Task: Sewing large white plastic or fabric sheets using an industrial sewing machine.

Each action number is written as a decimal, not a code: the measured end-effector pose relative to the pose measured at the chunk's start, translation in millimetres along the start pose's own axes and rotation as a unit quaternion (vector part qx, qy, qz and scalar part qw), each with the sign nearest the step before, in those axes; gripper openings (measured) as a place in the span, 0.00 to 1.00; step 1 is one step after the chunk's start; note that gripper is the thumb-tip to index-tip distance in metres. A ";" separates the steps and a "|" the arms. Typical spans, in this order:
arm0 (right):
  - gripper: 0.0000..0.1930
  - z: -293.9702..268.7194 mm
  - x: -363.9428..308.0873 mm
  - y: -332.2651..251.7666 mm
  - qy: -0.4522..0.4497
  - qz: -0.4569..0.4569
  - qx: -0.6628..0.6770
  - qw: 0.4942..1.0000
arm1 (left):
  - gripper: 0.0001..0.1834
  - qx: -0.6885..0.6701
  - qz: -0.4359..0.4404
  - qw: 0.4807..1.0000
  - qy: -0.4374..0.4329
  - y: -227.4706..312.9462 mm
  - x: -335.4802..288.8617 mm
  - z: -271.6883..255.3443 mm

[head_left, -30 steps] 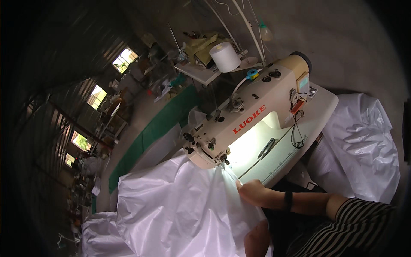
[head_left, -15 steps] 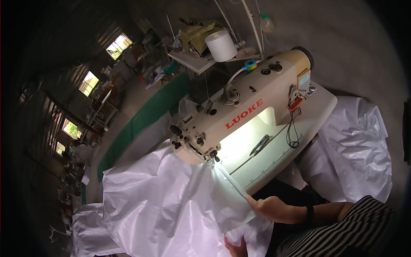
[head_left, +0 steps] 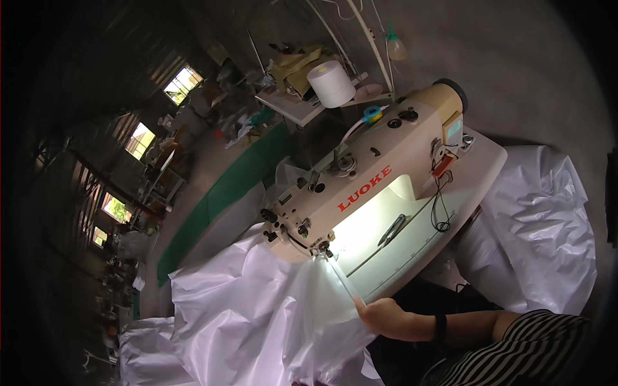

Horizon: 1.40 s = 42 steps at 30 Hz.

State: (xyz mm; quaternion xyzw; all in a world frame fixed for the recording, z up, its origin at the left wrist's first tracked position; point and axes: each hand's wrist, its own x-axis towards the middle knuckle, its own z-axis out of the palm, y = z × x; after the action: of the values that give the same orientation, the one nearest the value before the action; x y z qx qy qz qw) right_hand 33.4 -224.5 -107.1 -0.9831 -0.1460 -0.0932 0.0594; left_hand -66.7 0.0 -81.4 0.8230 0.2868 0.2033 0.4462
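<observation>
A large sheet of shiny white fabric [head_left: 238,321] hangs in folds off the left side of a cream sewing machine [head_left: 367,174]. Its folded edge [head_left: 342,276] runs from beneath the needle and presser foot [head_left: 322,248] down to my right hand [head_left: 386,319]. The fingers of that hand are closed on this edge, just off the front of the machine bed. Of my left hand only what seems a sliver shows at the lower picture edge, beside the fabric; its fingers are hidden.
Small thread snips [head_left: 392,230] lie on the lit machine bed [head_left: 412,248]. A thin dark cord [head_left: 441,222] dangles near the machine's right end. Behind stands a white thread cone [head_left: 331,83] on a small shelf. More white fabric [head_left: 537,225] is heaped at the right.
My right hand has shifted slightly left and down, still gripping the fabric edge. My left hand has slipped almost wholly out of sight at the bottom. The view has tilted a little.
</observation>
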 end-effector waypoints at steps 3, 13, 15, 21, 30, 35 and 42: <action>0.27 9.4 28.8 7.2 0.021 0.010 0.010 1.000 | 0.29 0.038 0.053 0.998 0.010 21.2 28.3 16.0; 0.24 29.0 99.6 25.1 0.001 0.048 0.050 0.998 | 0.12 0.077 0.225 0.971 0.027 21.2 93.3 64.5; 0.23 30.5 95.5 26.3 0.007 0.056 0.104 0.993 | 0.12 0.116 0.253 0.959 0.045 17.7 97.8 67.2; 0.21 37.0 93.9 25.8 0.015 0.049 0.088 0.995 | 0.12 0.104 0.260 0.960 0.014 18.3 105.5 72.0; 0.16 33.7 101.6 29.3 0.017 0.053 0.119 0.991 | 0.12 0.271 0.382 0.861 0.198 84.1 64.2 78.8; 0.13 26.1 89.7 36.5 0.041 0.056 0.180 0.981 | 0.18 0.098 0.554 0.813 -0.151 111.7 42.0 137.6; 0.08 10.6 91.9 60.4 0.003 0.011 0.194 0.981 | 0.26 0.163 0.517 0.809 -0.227 83.1 82.1 185.9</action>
State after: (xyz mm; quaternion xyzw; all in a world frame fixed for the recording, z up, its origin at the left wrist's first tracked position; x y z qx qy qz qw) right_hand 139.5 -255.0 -104.4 -0.9543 -0.1500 -0.0653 0.2501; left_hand 129.1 -97.5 -100.7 0.9331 -0.2615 0.1619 0.1865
